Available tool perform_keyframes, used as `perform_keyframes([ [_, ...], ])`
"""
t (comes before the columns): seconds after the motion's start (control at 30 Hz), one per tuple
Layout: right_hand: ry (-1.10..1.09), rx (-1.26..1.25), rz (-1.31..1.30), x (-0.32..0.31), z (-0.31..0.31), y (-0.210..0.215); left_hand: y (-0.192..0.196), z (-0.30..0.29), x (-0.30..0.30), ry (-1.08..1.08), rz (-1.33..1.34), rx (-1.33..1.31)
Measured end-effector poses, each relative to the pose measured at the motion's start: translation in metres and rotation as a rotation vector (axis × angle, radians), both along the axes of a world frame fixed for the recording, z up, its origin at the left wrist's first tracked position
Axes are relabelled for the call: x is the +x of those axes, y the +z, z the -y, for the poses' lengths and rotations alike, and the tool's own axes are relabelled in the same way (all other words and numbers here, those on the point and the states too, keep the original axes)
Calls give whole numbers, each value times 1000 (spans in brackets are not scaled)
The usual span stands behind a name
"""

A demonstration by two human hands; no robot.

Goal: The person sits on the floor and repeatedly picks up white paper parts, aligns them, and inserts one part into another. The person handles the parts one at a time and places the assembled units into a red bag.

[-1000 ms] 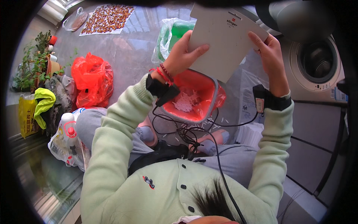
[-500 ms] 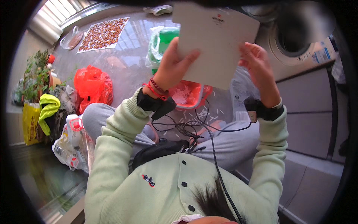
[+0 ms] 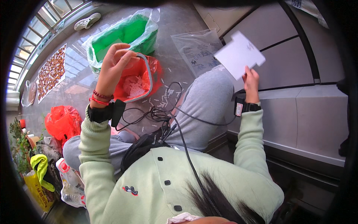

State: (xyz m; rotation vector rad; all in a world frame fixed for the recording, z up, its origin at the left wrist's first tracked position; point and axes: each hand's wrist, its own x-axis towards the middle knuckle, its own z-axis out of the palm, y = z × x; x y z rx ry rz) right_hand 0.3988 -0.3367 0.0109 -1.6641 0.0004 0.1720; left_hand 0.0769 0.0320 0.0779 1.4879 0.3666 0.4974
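Note:
My right hand point(image 3: 251, 81), raised at the right, pinches a white notched card sheet point(image 3: 238, 56) by its lower edge. The sheet has a small faint print and tilts in the air in front of grey cabinet panels. My left hand point(image 3: 115, 69) is over the near edge of a green bin point(image 3: 132, 31) with a clear liner, its fingers loosely bent and apart, with nothing visible in them. Beside it stands a grey-rimmed bin lined with a red bag point(image 3: 143, 76), holding thin pale paper strips point(image 3: 134, 86).
Loose strips point(image 3: 164, 99) and tangled black cables point(image 3: 158, 114) lie near my legs. A clear plastic bag point(image 3: 197, 50) rests on the floor. To the left are a red bag point(image 3: 62, 123), plants point(image 3: 18, 138) and a sheet covered with brown pieces point(image 3: 52, 72).
My view has turned right. The left hand has let go of the white sheet and is now by the bins; the right hand has carried the sheet off to the right.

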Motion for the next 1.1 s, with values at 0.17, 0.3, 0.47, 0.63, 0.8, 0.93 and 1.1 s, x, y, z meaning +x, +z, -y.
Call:
perform_keyframes([
  [0.17, -311, 64, -245, 11, 83, -66, -22, -12, -12, -15, -71, -58],
  [0.3, -350, 69, -320, 7, 93, -86, -28, -14, -7, -46, -98, -60],
  [0.47, -337, -9, -348, 10, 90, -90, -30, -14, -10, -71, -103, -83],
  [0.63, -33, -464, -301, 20, 109, -80, -36, -21, -18, -72, -95, -108],
  [0.8, 222, -962, -54, 36, 93, -31, -61, -47, -24, -106, -36, -85],
  [0.93, 383, -782, 78, 38, 23, 40, -86, -93, -34, -48, -163, -15],
  [1.1, 500, -750, 307, 22, -92, 106, -110, -168, -23, 108, -497, 448],
])
